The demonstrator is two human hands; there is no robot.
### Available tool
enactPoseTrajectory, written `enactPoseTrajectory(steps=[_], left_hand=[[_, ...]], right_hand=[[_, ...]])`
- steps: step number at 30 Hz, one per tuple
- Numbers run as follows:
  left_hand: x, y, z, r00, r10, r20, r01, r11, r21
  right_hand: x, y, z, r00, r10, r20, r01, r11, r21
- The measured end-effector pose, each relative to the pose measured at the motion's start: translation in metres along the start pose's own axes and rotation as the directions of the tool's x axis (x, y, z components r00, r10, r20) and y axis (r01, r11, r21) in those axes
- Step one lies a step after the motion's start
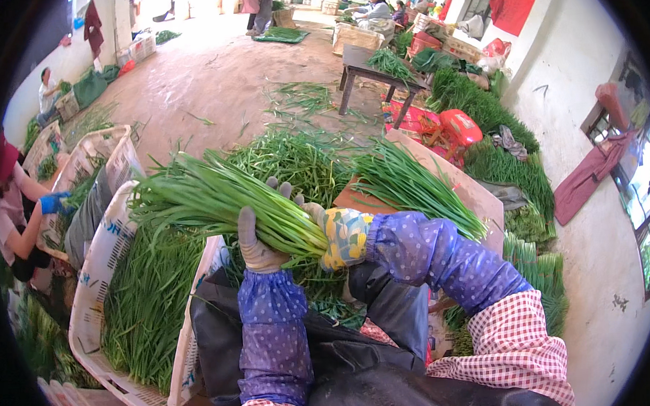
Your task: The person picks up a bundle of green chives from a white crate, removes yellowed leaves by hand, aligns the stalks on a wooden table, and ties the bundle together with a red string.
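Note:
A thick bunch of long green leafy stalks, which look like garlic chives (248, 198), lies across both hands, its pale ends toward the right and its leaf tips toward the left. My left hand (259, 244), in a grey-fingered glove, cups the bunch from below with the thumb up along its near side. My right hand (342, 235), in a patterned yellow and blue glove, grips the pale end. A second bunch of chives (417, 191) rests on a board (491, 201) to the right. Beneath my hands, a heap of loose leaves (296, 166) spreads out.
At my left stands a white plastic crate (85, 328) filled with chives. Beyond it, a person with a blue glove (54, 203) works at another crate (123, 135). A wooden table (357, 65), a red stool (460, 127) and stacked bundles (511, 178) line the right side.

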State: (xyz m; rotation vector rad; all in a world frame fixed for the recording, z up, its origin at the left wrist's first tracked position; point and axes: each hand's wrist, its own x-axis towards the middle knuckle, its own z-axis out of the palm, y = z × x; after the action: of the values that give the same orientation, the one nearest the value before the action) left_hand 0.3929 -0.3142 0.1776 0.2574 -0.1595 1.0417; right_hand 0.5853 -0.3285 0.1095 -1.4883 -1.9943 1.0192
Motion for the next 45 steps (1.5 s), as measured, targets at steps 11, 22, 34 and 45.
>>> enactPoseTrajectory(steps=[11,22,34,45], left_hand=[[-0.004,0.057,0.019,0.992,0.118,-0.036,-0.121,0.989,-0.090],[-0.006,0.077,0.007,0.981,0.192,0.023,-0.188,0.975,-0.120],[-0.003,0.113,-0.012,0.859,0.505,0.080,-0.480,0.850,-0.217],[-0.012,0.075,-0.016,0.946,0.319,0.056,-0.322,0.945,0.064]], right_hand=[[-0.032,-0.257,-0.052,0.874,-0.467,0.136,0.444,0.651,-0.615],[-0.019,-0.221,0.011,0.780,-0.626,0.022,0.464,0.554,-0.691],[-0.108,-0.124,0.047,0.862,-0.498,0.089,0.445,0.662,-0.603],[0.000,-0.186,-0.026,0.988,0.115,0.100,-0.114,0.993,-0.015]])
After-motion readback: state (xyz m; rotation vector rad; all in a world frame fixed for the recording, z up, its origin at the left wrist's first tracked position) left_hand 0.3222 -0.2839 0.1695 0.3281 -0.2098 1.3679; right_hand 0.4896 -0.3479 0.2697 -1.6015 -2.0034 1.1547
